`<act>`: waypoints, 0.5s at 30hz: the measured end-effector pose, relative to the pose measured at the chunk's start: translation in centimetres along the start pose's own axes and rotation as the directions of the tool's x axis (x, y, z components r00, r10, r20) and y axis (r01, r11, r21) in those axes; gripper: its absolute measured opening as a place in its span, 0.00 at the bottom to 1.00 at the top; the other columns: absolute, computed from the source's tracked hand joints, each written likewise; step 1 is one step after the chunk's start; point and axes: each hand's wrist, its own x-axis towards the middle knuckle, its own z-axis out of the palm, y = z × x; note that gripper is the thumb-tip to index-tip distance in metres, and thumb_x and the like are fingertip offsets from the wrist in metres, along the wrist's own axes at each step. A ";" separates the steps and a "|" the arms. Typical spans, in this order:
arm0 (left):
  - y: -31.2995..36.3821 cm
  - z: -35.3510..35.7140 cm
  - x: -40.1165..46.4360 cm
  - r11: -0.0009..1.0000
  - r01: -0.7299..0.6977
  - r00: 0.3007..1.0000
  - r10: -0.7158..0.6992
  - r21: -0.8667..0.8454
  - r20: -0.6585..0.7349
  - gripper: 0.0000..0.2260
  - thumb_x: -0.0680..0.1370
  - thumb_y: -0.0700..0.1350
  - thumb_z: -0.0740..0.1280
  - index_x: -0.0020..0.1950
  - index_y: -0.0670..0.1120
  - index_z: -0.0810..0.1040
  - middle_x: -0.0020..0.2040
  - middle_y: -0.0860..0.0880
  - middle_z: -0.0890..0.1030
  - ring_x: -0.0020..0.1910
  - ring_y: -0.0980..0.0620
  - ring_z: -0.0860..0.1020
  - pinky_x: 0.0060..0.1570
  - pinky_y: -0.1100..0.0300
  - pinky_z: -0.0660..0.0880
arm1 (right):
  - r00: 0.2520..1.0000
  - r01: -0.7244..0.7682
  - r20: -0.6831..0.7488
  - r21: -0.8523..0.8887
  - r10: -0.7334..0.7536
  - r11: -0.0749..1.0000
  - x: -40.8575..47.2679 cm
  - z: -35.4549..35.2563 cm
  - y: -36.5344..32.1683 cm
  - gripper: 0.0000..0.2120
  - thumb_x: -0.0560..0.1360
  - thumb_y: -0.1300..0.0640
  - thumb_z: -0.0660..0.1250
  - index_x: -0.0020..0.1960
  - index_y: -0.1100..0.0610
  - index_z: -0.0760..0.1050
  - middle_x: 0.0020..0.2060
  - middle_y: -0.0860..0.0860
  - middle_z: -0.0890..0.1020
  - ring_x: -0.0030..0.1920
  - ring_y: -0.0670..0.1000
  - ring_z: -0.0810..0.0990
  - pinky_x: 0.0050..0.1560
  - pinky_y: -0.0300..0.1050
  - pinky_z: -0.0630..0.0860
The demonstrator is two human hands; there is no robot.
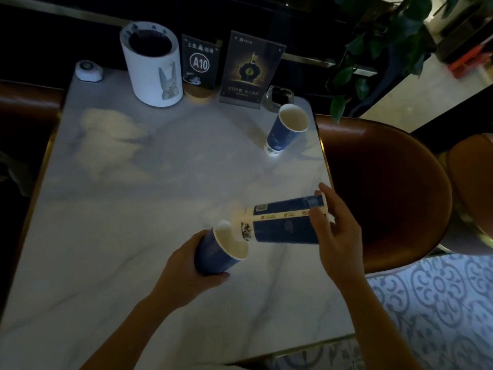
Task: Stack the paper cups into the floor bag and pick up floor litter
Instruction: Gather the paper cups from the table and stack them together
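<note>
My left hand (184,271) grips a blue paper cup (216,252) over the marble table (120,209), its white mouth tilted up and to the right. My right hand (336,231) holds a second blue paper cup (282,222) sideways, its base end pointing left at the mouth of the first cup. A third blue paper cup (286,129) stands upright near the table's far right edge, apart from both hands. No floor bag or litter is in view.
At the table's far end stand a white cylindrical holder (152,68), an "A10" table sign (199,62), an acrylic menu stand (249,73), an ashtray (278,97) and a small call button (88,71). A brown chair (386,188) sits right of the table over patterned floor tiles (440,303).
</note>
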 end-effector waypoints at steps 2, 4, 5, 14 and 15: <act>0.2 -0.1 -0.1 1.000 -0.010 1.000 0.010 0.009 0.025 0.38 0.59 0.58 0.80 0.62 0.68 0.64 0.53 0.68 0.76 0.48 0.66 0.78 0.45 0.69 0.75 | 0.998 0.000 0.058 -0.001 0.000 1.000 -0.1 0.4 -0.6 0.21 0.76 0.49 0.62 0.68 0.46 0.66 0.60 0.46 0.76 0.59 0.46 0.78 0.42 0.33 0.79; 0.6 -0.3 -0.2 1.000 -0.022 0.999 0.021 0.008 0.037 0.39 0.58 0.59 0.80 0.63 0.68 0.63 0.53 0.70 0.75 0.48 0.68 0.78 0.46 0.70 0.74 | 0.996 -0.009 0.089 -0.017 0.011 1.000 -0.2 1.0 -0.9 0.22 0.76 0.44 0.64 0.68 0.45 0.66 0.61 0.45 0.76 0.60 0.48 0.78 0.46 0.40 0.82; 0.8 -0.4 -0.2 1.000 -0.024 0.999 0.024 0.004 0.040 0.39 0.58 0.60 0.80 0.62 0.68 0.63 0.53 0.71 0.74 0.49 0.68 0.77 0.46 0.70 0.73 | 0.995 -0.017 0.099 -0.035 0.021 0.999 -0.3 1.3 -1.1 0.24 0.74 0.40 0.63 0.68 0.44 0.67 0.62 0.45 0.76 0.60 0.49 0.78 0.48 0.44 0.83; 2.2 -0.8 -0.6 0.997 -0.073 0.987 0.071 0.009 0.141 0.37 0.58 0.63 0.79 0.64 0.63 0.69 0.54 0.62 0.80 0.50 0.64 0.80 0.49 0.58 0.80 | 0.973 -0.025 0.229 -0.086 0.044 0.996 -1.4 3.3 -1.8 0.27 0.69 0.37 0.62 0.66 0.42 0.70 0.60 0.40 0.77 0.61 0.40 0.75 0.63 0.50 0.75; 2.4 -0.7 -0.6 0.997 -0.077 0.986 0.074 0.012 0.146 0.36 0.58 0.63 0.79 0.64 0.62 0.69 0.54 0.62 0.80 0.49 0.64 0.79 0.48 0.58 0.80 | 0.971 -0.005 0.238 -0.105 0.030 0.994 -1.6 3.4 -1.7 0.27 0.69 0.38 0.62 0.67 0.43 0.70 0.63 0.41 0.76 0.64 0.41 0.74 0.66 0.48 0.72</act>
